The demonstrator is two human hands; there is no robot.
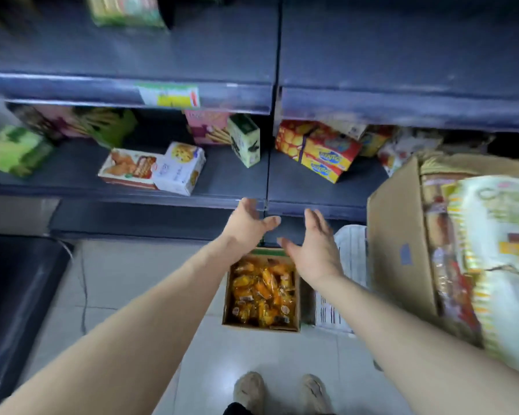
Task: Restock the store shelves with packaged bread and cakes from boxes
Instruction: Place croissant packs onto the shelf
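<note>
Cake packets (262, 290) loose in box (261, 327) on floor below shelf (162, 202) front edge; likely light, soft, slippery, crushable, so scoop gently by sides; left hand (246, 223), right hand (315, 250) above, fingers spread, empty

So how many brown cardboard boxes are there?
2. A small cardboard box of orange packets sits on the floor in the middle; a big cardboard box of packaged goods is at the right. More may be hidden.
</note>
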